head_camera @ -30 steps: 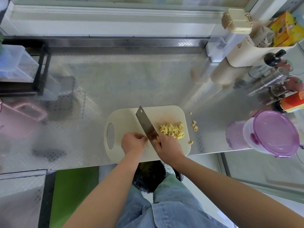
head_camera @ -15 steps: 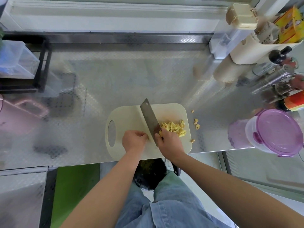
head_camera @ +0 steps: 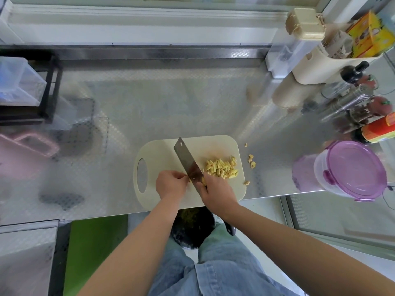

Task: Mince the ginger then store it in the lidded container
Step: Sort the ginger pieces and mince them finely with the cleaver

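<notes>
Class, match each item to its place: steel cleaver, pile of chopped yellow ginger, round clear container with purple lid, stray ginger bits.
1 steel cleaver
2 pile of chopped yellow ginger
3 round clear container with purple lid
4 stray ginger bits

a at the steel counter, right end
b on the cream plastic cutting board
c on the counter, just off the board
d gripped in the right hand

Pairs: 1-d, 2-b, 3-a, 4-c

Right hand (head_camera: 215,193) grips cleaver (head_camera: 187,161) beside chopped ginger (head_camera: 221,168) on the cutting board (head_camera: 160,154).
</notes>
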Demonstrator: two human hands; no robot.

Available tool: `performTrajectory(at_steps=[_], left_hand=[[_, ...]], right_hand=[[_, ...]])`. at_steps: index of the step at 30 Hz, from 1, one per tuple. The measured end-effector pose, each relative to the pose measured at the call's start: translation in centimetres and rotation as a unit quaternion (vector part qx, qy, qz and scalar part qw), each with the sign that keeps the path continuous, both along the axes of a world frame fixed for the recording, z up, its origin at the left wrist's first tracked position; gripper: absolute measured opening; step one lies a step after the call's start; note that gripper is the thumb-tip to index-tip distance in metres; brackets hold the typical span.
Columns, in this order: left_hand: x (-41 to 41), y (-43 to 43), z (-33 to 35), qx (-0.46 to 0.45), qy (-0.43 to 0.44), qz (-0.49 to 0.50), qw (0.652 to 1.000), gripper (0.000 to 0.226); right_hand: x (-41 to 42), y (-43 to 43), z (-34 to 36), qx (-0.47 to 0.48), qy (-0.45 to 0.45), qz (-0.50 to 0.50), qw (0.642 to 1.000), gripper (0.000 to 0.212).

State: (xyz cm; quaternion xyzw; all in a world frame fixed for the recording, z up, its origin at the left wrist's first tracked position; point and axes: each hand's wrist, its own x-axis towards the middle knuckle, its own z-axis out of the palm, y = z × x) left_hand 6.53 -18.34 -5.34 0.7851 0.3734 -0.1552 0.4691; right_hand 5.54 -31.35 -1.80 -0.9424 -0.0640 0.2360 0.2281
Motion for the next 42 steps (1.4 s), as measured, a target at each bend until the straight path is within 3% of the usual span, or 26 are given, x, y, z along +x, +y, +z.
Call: performTrajectory(at_steps=[8,12,15,19,26,33,36,39,42], left_hand=[[0.1,0.0,-0.1,-0.002,0.014,-0.004,1.0,0.008],[0.1,-0.1,-0.2,-0.002,0.011,0.009,1.0,0.003],[-0.1,0.0,-0.3,-0.022,-0.003,0.023,1.0,0.009],[-0.7,0.7,-0.3,-0.076,-0.03,0.05,0.995,0.012],[-1.7,2.8,0.4,0.103,-0.057,-0.005,0.993,0.013],[-1.7,2.4,0.6,0.109,-0.032,-0.074,0.991,0.012],[-1.2,1.5,0.8,0.074,-0.054,-0.086,0.992,0.018],[-0.5,0.0,2.4,-0.059,-0.109,-0.055,0.991,0.033],[0.5,-1.5,4.2,-0.11,-0.126,-0.073,0.983,0.04]], right_hand=[[0.3,0.7,-0.9,-0.022,-0.006,0.006,1.0,0.018],[1.1,0.2,-1.2,0.01,-0.01,-0.062,0.998,0.022],[2.4,-0.8,-0.9,0.024,-0.006,-0.097,0.995,0.022],[2.0,-0.7,-0.2,0.059,-0.016,-0.062,0.996,0.024],[-0.1,1.5,-0.7,0.042,0.005,0.027,0.999,0.024],[0.9,-2.4,-0.3,0.002,-0.01,-0.112,0.994,0.023],[0.9,-2.7,0.4,-0.004,-0.033,-0.111,0.993,0.022],[0.8,-1.9,1.0,-0.032,-0.071,-0.078,0.994,0.013],[0.7,-0.8,1.5,-0.056,-0.091,-0.02,0.994,0.008]])
